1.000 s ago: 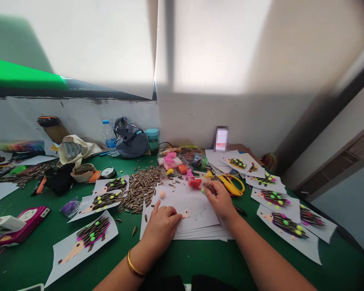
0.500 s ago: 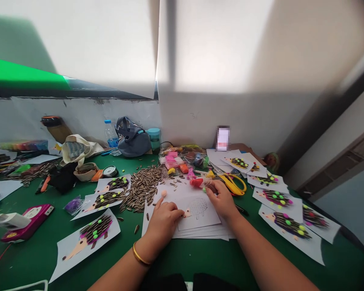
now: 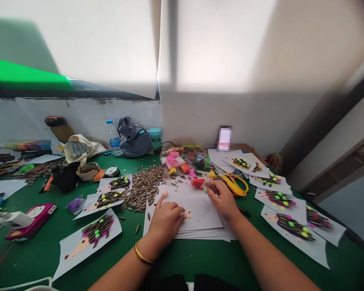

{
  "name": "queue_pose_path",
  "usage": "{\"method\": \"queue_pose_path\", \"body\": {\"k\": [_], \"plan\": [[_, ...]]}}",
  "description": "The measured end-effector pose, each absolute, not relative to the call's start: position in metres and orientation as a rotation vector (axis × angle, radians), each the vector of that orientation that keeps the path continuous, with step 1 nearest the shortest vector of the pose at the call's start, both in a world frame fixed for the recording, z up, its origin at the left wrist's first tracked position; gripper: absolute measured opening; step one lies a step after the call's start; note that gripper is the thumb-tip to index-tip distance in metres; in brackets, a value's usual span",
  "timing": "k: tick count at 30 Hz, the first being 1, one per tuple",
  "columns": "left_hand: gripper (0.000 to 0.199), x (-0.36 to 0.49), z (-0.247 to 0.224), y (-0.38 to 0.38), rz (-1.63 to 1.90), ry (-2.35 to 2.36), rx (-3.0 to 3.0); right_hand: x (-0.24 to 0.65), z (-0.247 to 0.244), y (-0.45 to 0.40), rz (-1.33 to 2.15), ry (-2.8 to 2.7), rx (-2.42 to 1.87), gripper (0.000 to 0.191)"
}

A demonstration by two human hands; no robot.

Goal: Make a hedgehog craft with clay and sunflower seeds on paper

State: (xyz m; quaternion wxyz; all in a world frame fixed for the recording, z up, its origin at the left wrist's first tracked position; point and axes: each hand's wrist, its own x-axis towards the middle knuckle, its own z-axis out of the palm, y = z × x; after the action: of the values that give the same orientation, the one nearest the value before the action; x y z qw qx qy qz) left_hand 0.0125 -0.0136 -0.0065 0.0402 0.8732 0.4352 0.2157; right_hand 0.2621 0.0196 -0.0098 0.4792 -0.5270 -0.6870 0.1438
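Between the forearms (image 3: 263,242), the table (image 3: 189,260) has room in front of the sheets (image 3: 206,225). Seeds (image 3: 142,188) block the left, scissors (image 3: 231,186) the right, packets (image 3: 174,160) the far side.

Head-worn view, forward and down

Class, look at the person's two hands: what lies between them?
In the head view, a hedgehog drawing lies between the left hand and the right hand, on white paper.
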Motion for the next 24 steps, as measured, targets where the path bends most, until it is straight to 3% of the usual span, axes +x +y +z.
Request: {"method": "queue_pose_path", "body": {"k": [5, 11, 15, 21, 24], "plan": [[0.055, 0.011, -0.005, -0.018, 0.635, 1.302, 2.612, 0.263, -0.012, 0.021, 0.346, -1.676, -1.294, 0.020], [0.070, 0.008, -0.011, -0.015, 0.585, 1.293, 2.560, 0.263, -0.012, 0.019, 0.367, -1.691, -1.305, 0.022], [0.065, 0.005, -0.011, -0.014, 0.635, 1.329, 2.550, 0.260, -0.011, 0.017, 0.361, -1.737, -1.262, 0.022], [0.032, 0.007, -0.004, -0.013, 0.935, 1.293, 2.439, 0.244, -0.005, 0.006, 0.412, -1.843, -1.102, 0.022], [0.032, 0.015, 0.002, -0.012, 1.000, 1.246, 2.137, 0.232, -0.002, -0.004, 0.446, -1.931, -1.011, 0.022]]}}
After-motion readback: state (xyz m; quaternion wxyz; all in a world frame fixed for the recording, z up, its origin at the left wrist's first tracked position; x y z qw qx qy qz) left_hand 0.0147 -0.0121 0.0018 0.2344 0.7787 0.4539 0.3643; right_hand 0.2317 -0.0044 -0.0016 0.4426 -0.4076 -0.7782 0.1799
